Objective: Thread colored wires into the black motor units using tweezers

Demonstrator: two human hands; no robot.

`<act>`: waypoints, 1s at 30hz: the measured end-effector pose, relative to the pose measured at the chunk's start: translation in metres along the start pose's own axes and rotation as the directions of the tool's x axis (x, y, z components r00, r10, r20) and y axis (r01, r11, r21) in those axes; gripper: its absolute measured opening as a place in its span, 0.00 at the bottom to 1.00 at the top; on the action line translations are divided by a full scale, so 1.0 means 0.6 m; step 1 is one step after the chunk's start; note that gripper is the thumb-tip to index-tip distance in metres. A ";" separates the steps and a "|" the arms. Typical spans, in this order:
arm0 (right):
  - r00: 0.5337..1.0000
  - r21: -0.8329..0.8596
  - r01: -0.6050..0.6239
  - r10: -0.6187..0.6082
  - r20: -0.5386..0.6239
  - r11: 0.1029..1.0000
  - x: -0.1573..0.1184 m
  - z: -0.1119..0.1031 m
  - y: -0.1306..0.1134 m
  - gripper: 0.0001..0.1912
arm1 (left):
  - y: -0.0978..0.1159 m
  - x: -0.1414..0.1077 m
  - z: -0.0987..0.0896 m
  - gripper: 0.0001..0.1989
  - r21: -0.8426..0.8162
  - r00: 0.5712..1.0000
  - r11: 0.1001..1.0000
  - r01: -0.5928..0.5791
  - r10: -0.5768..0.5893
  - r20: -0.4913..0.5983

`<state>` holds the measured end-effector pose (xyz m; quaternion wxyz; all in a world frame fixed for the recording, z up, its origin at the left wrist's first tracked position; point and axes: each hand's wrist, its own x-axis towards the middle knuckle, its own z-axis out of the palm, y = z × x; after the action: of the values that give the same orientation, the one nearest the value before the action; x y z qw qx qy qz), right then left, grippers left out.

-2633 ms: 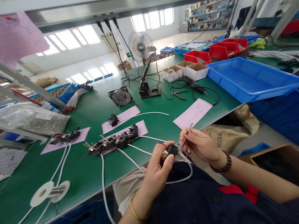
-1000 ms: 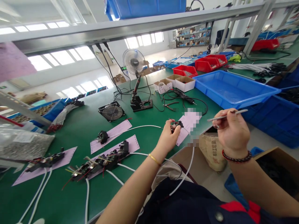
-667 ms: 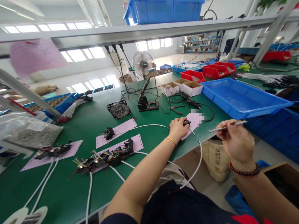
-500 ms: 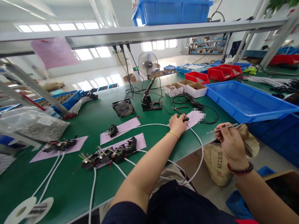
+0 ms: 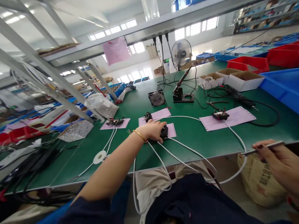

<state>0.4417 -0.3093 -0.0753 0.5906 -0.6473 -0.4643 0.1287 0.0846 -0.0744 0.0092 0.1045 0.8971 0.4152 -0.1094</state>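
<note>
Left hand [image 5: 153, 130] over black module [image 5: 164, 132] (grip unclear); right hand [image 5: 277, 158] pinching grey tool [image 5: 249, 152].

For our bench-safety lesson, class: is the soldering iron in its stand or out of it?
In: the soldering iron slants upward from the black stand, its lower end seated in it.

left hand [image 5: 154, 130]: thin gold-coloured bangle [image 5: 139, 135] at wrist | left sleeve [image 5: 93, 210]: dark navy, short, ending near elbow | top [image 5: 189, 196]: dark navy, loose | below front edge of bench [image 5: 137, 99]: creased pale beige cloth [image 5: 147, 179] over lap | right hand [image 5: 279, 161]: dark-painted nail [image 5: 260, 146]; dark-and-red band [image 5: 291, 203] at wrist, partly out of view
</note>
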 end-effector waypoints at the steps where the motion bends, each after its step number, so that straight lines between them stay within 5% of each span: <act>1: 1.000 0.009 0.011 -0.011 0.002 1.000 -0.003 0.008 -0.002 0.25 | -0.008 0.001 0.007 0.45 -0.002 1.000 1.000 -0.005 0.005 0.006; 5: 0.998 0.077 0.033 -0.038 0.059 0.996 -0.008 0.037 -0.004 0.24 | -0.005 0.004 0.015 0.34 -0.035 0.998 0.998 -0.061 0.060 -0.032; 11: 0.962 0.167 0.083 -0.123 0.245 0.982 -0.013 0.065 -0.033 0.21 | 0.037 -0.065 -0.018 0.43 -0.172 0.976 0.970 -0.174 0.147 -0.159; 15: 0.923 0.279 0.145 -0.232 0.307 0.949 -0.034 0.082 -0.086 0.16 | 0.096 -0.122 0.023 0.38 -0.467 0.902 0.798 -0.381 0.209 -0.377; 18: 0.887 0.360 0.061 -0.216 0.409 0.931 -0.053 0.093 -0.123 0.13 | 0.146 -0.142 0.080 0.26 -0.649 0.866 0.628 -0.428 0.080 -0.493; 21: 0.840 0.342 0.135 -0.290 0.459 0.930 -0.064 0.101 -0.148 0.10 | 0.186 -0.147 0.124 0.21 -0.762 0.866 0.524 -0.380 -0.089 -0.493; 26: 0.783 0.263 0.413 -0.488 0.387 0.872 -0.061 0.113 -0.164 0.10 | 0.212 -0.154 0.139 0.19 -0.771 0.853 0.538 -0.340 -0.170 -0.494; 30: 0.749 0.207 0.512 -0.551 0.367 0.834 -0.061 0.120 -0.167 0.09 | 0.220 -0.158 0.138 0.18 -0.746 0.838 0.580 -0.326 -0.188 -0.512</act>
<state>0.3256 -0.3031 -0.0200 0.5206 -0.4178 -0.7364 0.1102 0.1169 -0.2493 -0.0301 0.3851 0.7564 0.3927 0.3539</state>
